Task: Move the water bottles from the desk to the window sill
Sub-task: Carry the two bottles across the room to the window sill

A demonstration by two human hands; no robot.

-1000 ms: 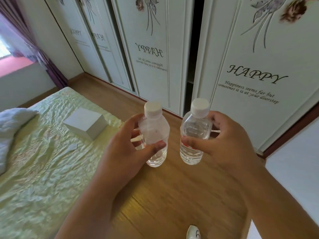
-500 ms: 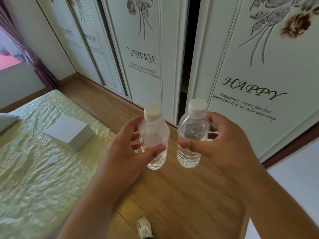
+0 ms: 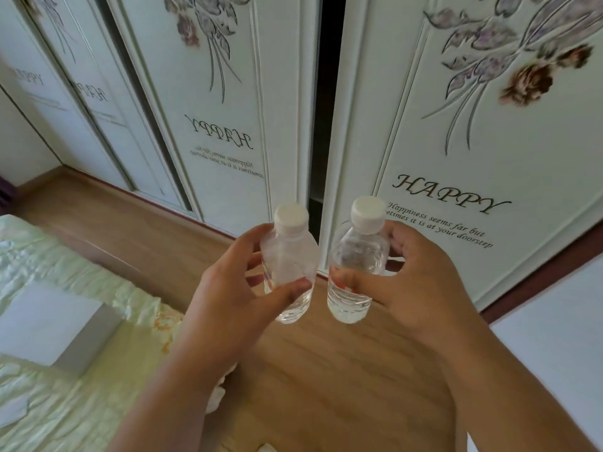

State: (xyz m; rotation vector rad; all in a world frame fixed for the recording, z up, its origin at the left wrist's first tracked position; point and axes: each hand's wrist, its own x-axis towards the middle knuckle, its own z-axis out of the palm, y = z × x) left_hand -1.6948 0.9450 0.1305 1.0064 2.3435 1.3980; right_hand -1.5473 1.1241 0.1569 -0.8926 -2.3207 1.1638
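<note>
Head view, looking down: the left hand curls its thumb and fingers round a small clear plastic bottle with a ribbed base and white screw cap. The right hand grips a matching bottle the same way. Both bottles are upright, side by side but not touching, held in the air above a smooth wooden floor. Behind stand glossy white wardrobe doors printed with flowers and "HAPPY". At left lies a crinkled pale green bedspread carrying a white box.
</note>
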